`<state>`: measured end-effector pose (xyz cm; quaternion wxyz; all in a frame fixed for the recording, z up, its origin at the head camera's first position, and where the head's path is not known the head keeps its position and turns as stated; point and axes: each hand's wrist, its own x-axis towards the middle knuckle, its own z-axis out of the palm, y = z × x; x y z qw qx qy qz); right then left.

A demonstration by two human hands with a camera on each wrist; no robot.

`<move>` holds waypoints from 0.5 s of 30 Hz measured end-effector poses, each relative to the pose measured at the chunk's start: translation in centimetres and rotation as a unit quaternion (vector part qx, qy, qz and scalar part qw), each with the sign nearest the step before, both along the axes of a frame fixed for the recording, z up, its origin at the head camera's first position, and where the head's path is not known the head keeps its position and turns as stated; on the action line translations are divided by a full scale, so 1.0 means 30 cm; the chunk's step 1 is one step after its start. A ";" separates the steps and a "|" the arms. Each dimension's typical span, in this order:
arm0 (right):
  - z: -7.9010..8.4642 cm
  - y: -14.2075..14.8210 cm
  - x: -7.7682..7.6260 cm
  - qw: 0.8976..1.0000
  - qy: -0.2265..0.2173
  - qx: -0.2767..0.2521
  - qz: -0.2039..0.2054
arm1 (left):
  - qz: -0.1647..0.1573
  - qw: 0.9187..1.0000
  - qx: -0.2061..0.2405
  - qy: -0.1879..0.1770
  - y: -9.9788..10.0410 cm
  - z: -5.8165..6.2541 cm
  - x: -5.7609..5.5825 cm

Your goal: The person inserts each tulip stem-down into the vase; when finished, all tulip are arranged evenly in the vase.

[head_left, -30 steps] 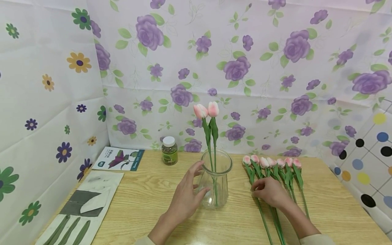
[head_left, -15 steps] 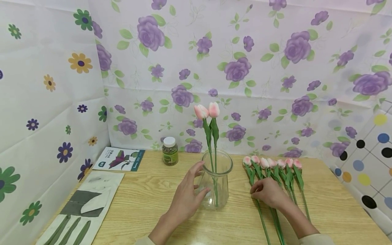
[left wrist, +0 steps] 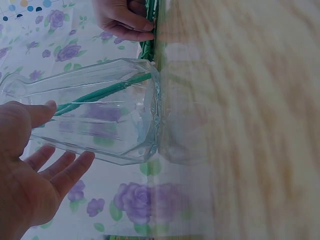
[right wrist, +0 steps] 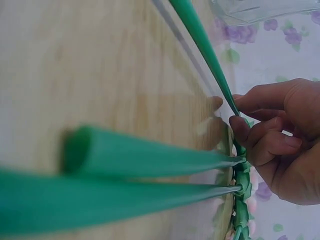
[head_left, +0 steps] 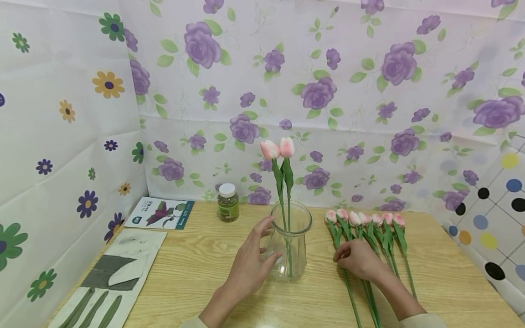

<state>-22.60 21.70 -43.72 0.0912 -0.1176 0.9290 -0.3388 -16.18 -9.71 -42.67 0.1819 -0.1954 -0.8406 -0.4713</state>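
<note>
A clear glass vase (head_left: pixel 301 255) stands upright on the table with two pink tulips (head_left: pixel 278 148) in it, their stems leaning inside the glass. My left hand (head_left: pixel 251 260) curves round the vase's left side, thumb toward me and fingers behind. In the left wrist view that hand (left wrist: pixel 35 170) holds the vase (left wrist: pixel 107 137) lightly near its neck. To the right lies a row of several pink tulips (head_left: pixel 375 219), heads pointing away from me. My right hand (head_left: pixel 361 259) pinches the leftmost tulip's stem (head_left: pixel 350 291); in the right wrist view thumb and fingertips meet on this stem (right wrist: pixel 202 42).
A small white-capped jar (head_left: pixel 228 202) stands behind and left of the vase. At the left edge lie a printed card (head_left: pixel 160 212) and a flat grey-and-white cloth-like sheet (head_left: pixel 110 273). Patterned sheets hang behind and on both sides of the wooden table (head_left: pixel 197 255).
My right hand has slid very slightly left, the pinched stem shifting with it. My left hand and the vase keep their places.
</note>
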 end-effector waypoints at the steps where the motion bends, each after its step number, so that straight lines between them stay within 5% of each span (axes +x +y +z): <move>1: 0.000 0.000 -0.001 1.000 0.002 0.000 0.003 | 0.000 1.000 -0.001 0.000 0.000 0.000 0.000; 15: 0.011 -0.002 0.004 0.999 0.009 -0.014 0.034 | 0.002 1.000 -0.001 0.003 0.001 -0.002 0.000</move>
